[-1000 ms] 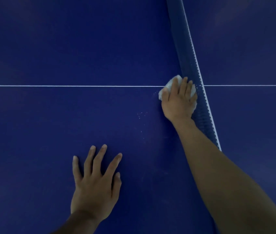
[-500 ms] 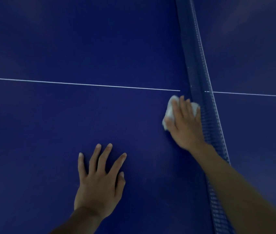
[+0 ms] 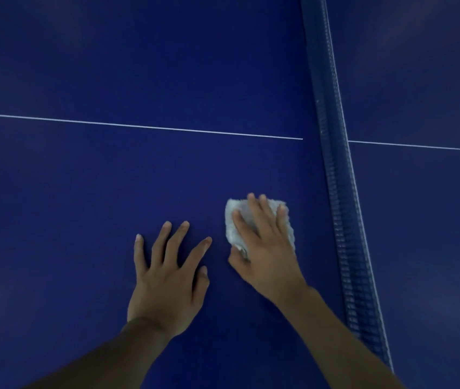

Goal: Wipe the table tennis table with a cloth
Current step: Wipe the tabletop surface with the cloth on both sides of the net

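Cloth pulled back from the net as a wiping stroke sweeps the near half of the table tennis table

Low in the frame, the left hand (image 3: 167,279) lies flat on the blue table tennis table (image 3: 82,192), fingers spread, bracing where it was a second ago. Just right of it, the right hand (image 3: 265,248) presses straight fingers down on the crumpled white cloth (image 3: 233,220). The cloth now sits at lower centre, having been drawn back from the white centre line (image 3: 138,126) and a little clear of the net (image 3: 341,220), which runs down the right side. That pass appears to cover the strip beside the net. The surface at upper left and the half beyond the net probably remain to be wiped.
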